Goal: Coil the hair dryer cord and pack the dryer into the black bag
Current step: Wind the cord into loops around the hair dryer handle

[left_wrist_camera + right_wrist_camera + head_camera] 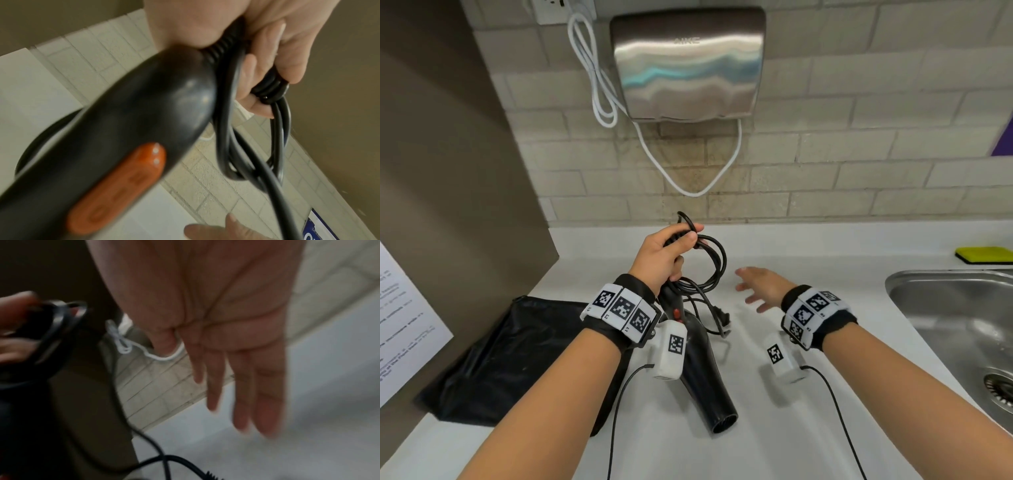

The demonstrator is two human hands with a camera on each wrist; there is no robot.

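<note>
My left hand point(671, 253) grips several loops of the black cord point(710, 270) above the white counter, together with the end of the dryer's handle. The black hair dryer point(702, 370) with its orange switch point(123, 186) hangs below that hand, nozzle toward me. In the left wrist view my fingers point(287, 56) curl round the cord bundle point(269, 91). The cord's loose end with the plug point(722, 320) trails down beside the dryer. My right hand point(760, 286) hovers flat and empty to the right of the coil, fingers point(242, 394) straight. The black bag point(517, 356) lies flat at left.
A steel hand dryer point(688, 65) with a white cable point(599, 85) hangs on the tiled wall. A steel sink point(959, 329) sits at right, with a yellow sponge point(983, 255) behind it. A brown side wall with a paper notice point(400, 325) borders the left.
</note>
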